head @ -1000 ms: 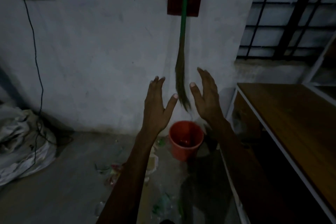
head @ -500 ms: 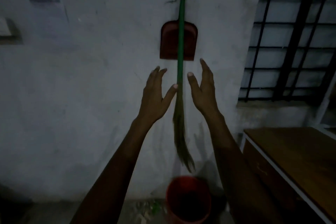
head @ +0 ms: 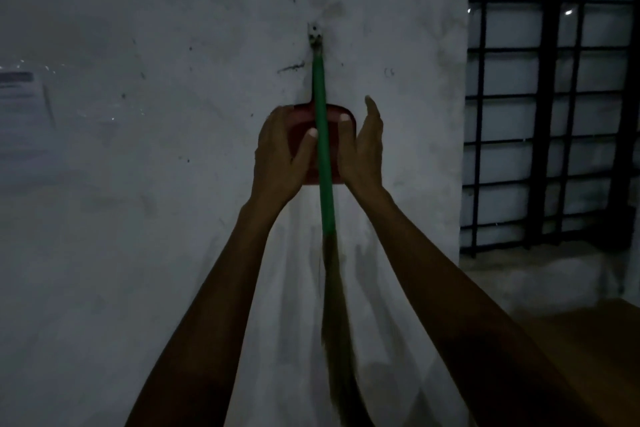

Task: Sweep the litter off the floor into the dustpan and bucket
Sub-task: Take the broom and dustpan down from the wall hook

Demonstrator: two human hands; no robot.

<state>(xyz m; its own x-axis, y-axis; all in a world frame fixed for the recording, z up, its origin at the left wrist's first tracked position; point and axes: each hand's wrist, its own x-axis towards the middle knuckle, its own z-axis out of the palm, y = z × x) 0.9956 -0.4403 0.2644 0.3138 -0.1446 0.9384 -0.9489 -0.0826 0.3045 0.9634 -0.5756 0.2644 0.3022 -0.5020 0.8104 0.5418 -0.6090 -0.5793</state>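
A green-handled broom [head: 321, 135] hangs upright from a hook [head: 315, 39] on the white wall, its bristles [head: 334, 322] trailing down. Behind the handle hangs a red dustpan [head: 334, 174]. Both my arms are raised to it. My left hand [head: 278, 156] holds the dustpan's left edge, fingers curled round it and thumb on its front beside the handle. My right hand [head: 363, 149] lies against the right edge, fingers straight up, thumb on the pan's face. The bucket and the litter are out of view.
A barred window [head: 554, 97] fills the upper right, with a sill below it. The corner of a wooden table [head: 588, 340] shows at the bottom right. A paper notice [head: 17, 87] is stuck to the wall at the far left.
The view tilted up, so bucket and floor dropped out of sight. Both hands rose from beside the broom bristles to the dustpan, and the left fingers curled round its edge.
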